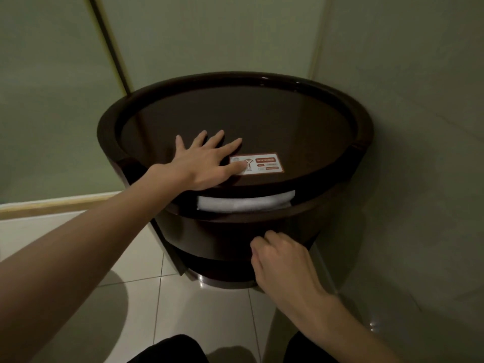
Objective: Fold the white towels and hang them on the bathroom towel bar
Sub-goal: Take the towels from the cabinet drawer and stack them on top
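Head-worn, facing down, near dark stand [235,77]

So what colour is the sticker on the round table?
The sticker is white with red-orange print and border; head view.

A dark brown, glossy, round wooden cabinet [262,121] with a raised rim fills the corner, its top under the left hand [207,163]. Pale greenish walls [406,74] rise beyond that hand. Glossy white floor tiles [146,297] spread below the right hand [282,263] in dim light.
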Demonstrator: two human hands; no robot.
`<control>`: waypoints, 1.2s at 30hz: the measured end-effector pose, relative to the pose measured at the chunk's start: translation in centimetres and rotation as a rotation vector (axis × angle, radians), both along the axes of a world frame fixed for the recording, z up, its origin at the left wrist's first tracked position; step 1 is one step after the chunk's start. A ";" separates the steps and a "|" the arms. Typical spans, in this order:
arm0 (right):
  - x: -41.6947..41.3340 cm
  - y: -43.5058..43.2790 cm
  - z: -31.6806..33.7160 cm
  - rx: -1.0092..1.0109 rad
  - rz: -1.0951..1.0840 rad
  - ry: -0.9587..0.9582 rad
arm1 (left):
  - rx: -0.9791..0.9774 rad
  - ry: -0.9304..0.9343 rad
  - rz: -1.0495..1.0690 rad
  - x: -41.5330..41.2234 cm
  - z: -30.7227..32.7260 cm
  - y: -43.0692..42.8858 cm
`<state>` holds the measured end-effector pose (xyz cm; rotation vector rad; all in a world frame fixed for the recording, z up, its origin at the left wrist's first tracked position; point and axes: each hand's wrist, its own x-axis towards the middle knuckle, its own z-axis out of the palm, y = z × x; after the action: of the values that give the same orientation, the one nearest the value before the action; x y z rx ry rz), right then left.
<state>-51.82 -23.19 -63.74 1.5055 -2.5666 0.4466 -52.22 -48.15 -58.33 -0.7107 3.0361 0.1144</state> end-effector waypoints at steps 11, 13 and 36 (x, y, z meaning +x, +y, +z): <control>1.9 2.4 -0.2 0.046 -0.017 -0.058 | -0.003 0.019 -0.002 0.2 -0.1 0.1; 2.0 2.5 -0.2 0.045 -0.020 -0.066 | -0.006 0.015 0.001 0.2 -0.1 0.2; 3.7 5.4 -0.6 0.001 0.042 -0.054 | -0.028 -0.009 -0.007 0.5 0.5 0.7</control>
<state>-48.10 -17.79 -64.30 1.5719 -2.5802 0.4976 -51.68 -47.44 -57.85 -0.7006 3.0371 0.0690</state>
